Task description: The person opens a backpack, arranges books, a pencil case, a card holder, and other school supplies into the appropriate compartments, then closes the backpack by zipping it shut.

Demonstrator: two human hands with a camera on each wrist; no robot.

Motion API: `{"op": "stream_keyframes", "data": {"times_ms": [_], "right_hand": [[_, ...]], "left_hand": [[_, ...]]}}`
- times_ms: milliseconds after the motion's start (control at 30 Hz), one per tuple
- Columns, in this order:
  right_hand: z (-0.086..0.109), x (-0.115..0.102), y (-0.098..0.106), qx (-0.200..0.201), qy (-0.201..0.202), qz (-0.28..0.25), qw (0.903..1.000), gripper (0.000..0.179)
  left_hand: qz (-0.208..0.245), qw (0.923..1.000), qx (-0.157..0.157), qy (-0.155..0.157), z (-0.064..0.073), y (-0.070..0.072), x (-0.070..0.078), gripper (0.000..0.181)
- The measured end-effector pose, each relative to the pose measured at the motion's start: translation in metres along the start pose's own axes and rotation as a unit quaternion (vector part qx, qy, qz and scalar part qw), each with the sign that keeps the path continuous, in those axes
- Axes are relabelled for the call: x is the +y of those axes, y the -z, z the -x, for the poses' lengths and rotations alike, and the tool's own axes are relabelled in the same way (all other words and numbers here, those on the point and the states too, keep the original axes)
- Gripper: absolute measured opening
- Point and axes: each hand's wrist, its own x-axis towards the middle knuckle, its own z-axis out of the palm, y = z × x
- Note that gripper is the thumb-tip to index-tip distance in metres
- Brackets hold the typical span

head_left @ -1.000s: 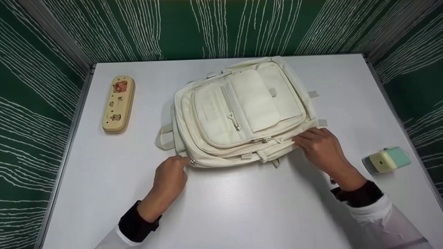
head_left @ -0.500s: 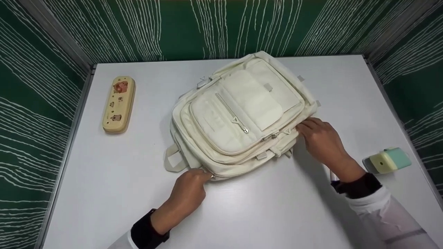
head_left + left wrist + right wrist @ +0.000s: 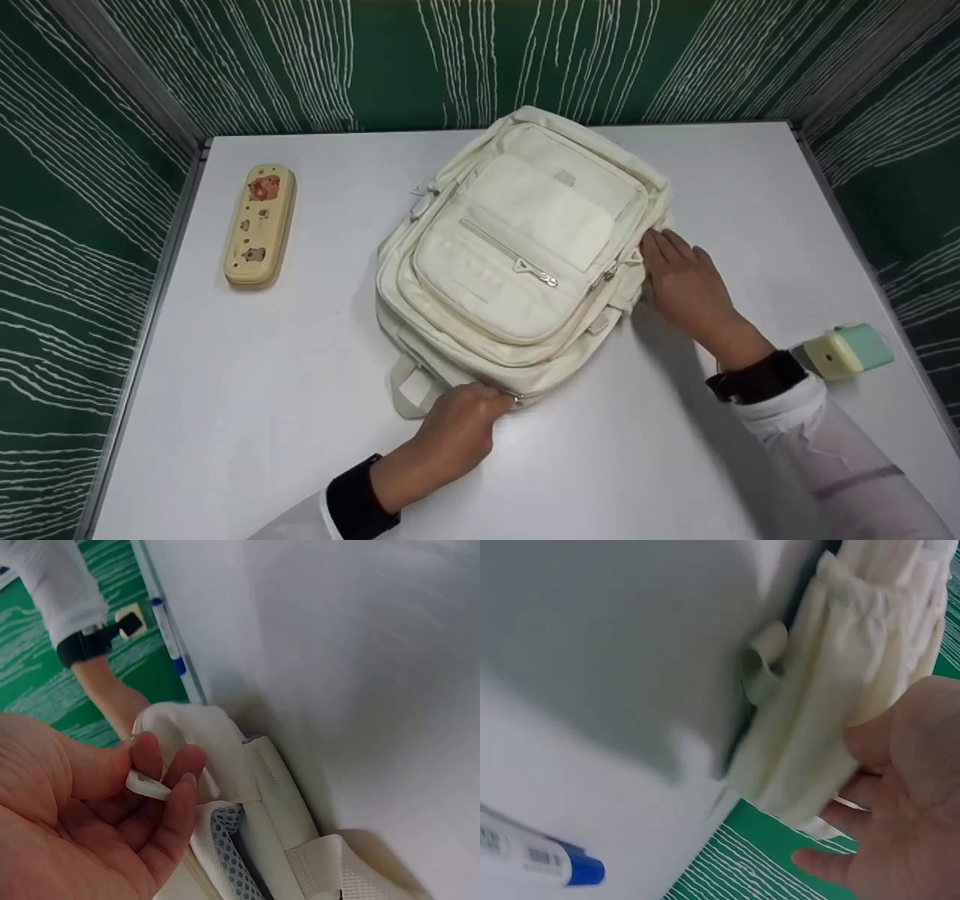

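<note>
A cream backpack [image 3: 525, 247] lies front side up on the white table, its handle loop [image 3: 409, 390] toward the near left. At its near end, my left hand [image 3: 465, 424] pinches a white zipper pull [image 3: 148, 785] between thumb and fingers; the metal slider [image 3: 517, 400] shows beside the fingertips. My right hand [image 3: 686, 281] grips the backpack's right side, with the thumb [image 3: 870, 739] on the side fabric and the other fingers partly hidden behind it. A second zipper pull [image 3: 536, 271] lies across the front pocket.
A yellow pencil case [image 3: 259, 225] with animal pictures lies at the left. A yellow-and-green pencil sharpener [image 3: 847, 351] is at the right, past my right wrist. A white marker [image 3: 532, 855] with a blue cap lies near that wrist. Green walls with white lines border the table.
The backpack has turned counterclockwise, its handle end swinging toward me and to the right. My left hand moved right and nearer with the zipper pull; my right hand shifted slightly away from me.
</note>
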Motion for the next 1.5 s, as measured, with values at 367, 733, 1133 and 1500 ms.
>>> {"op": "stream_keyframes", "data": {"times_ms": [367,733,1133,1500], "right_hand": [[0.017,-0.062,-0.001,0.162,0.075,-0.079,0.9807,0.029],[0.045,-0.140,-0.006,0.088,0.255,-0.161,0.9494,0.041],[0.044,-0.138,-0.008,0.102,0.270,-0.169,0.9424,0.019],[0.049,-0.127,0.002,0.092,0.287,-0.166,0.9388,0.017]], "left_hand": [[0.012,0.9999,-0.002,0.007,-0.004,-0.007,0.003,0.024],[0.030,0.9994,0.017,0.003,-0.005,-0.007,0.000,0.010],[-0.036,0.9953,0.087,-0.022,-0.001,-0.003,-0.005,0.017],[-0.018,0.9922,0.123,-0.001,0.006,0.022,-0.019,0.017]]}}
